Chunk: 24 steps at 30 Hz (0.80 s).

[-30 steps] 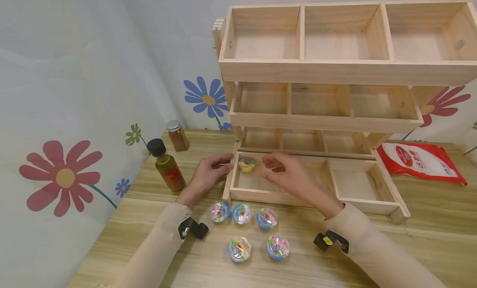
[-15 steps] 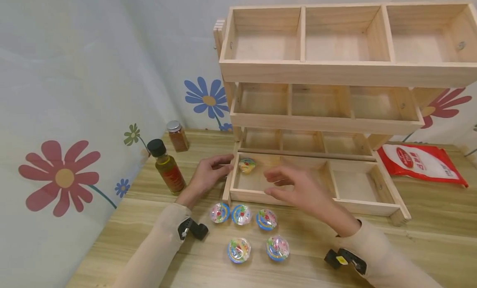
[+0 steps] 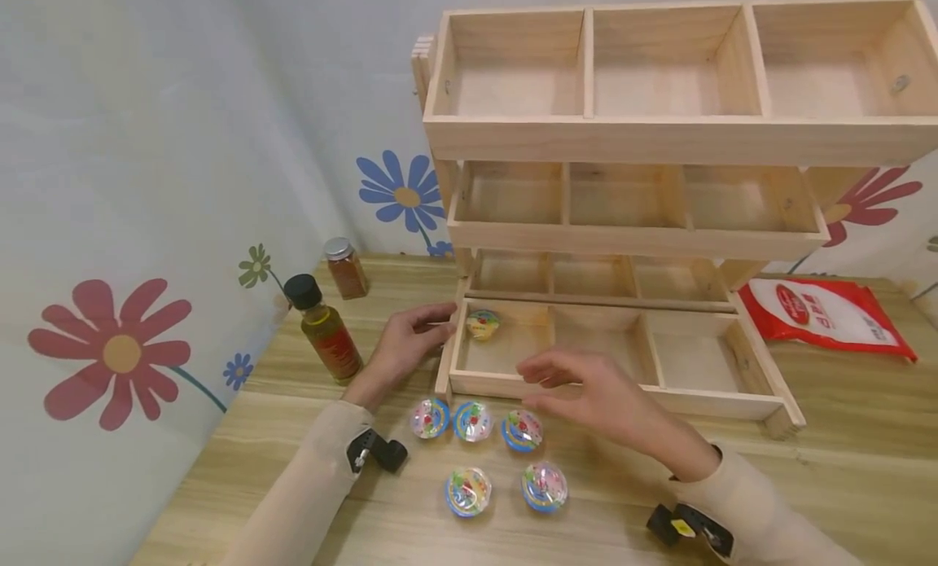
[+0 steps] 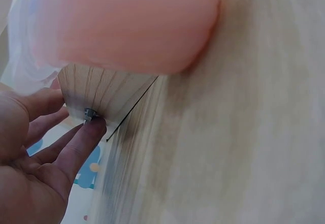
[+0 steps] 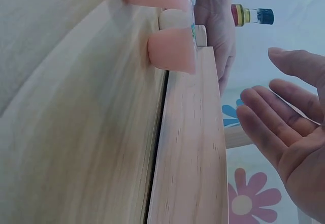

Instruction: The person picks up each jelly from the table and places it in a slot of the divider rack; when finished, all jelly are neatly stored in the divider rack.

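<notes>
A yellow-lidded jelly cup (image 3: 483,325) sits in the left compartment of the wooden rack's bottom tier (image 3: 506,384). My right hand (image 3: 597,399) hovers above that tier's front edge, fingers loosely extended and holding nothing; the right wrist view shows its bare palm. With its fingertips, my left hand (image 3: 401,348) touches the rack's left side panel, close to a bolt (image 4: 90,114). In front of the rack, several jelly cups (image 3: 472,422) with blue rims stand on the table. One jelly cup (image 4: 122,26) looms large and pink in the left wrist view.
Three more tiers of the rack (image 3: 659,138) rise behind the bottom one. Left of it stand an oil bottle (image 3: 323,330) with a black cap and a small spice jar (image 3: 346,269). A red and white bag (image 3: 824,315) lies on the table (image 3: 865,452) at the right.
My right hand has drawn back from beside the yellow jelly cup, toward the front and slightly right. The left hand stays at the rack's side.
</notes>
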{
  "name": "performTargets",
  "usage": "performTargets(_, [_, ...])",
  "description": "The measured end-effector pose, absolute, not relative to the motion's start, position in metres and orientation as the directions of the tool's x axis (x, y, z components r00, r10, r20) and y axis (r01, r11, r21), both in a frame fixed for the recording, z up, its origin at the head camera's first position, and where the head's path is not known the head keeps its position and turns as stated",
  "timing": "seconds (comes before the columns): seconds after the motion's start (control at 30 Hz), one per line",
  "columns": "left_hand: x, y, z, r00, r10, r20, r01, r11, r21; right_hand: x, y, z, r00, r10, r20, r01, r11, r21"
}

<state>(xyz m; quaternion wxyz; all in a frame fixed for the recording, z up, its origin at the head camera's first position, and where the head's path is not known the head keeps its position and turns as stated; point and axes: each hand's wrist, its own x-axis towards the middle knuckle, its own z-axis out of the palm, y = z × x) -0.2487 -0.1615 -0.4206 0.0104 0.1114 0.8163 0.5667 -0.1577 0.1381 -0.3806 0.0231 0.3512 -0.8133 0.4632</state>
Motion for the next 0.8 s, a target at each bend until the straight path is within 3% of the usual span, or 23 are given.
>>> performTargets(0.8, [-0.25, -0.162, -0.421, -0.973, 0.206, 0.104, 0.168, 0.322, 0.932, -0.154, 0.136, -0.396, -0.686, -0.689, 0.234, -0.615, 0.377, -0.692])
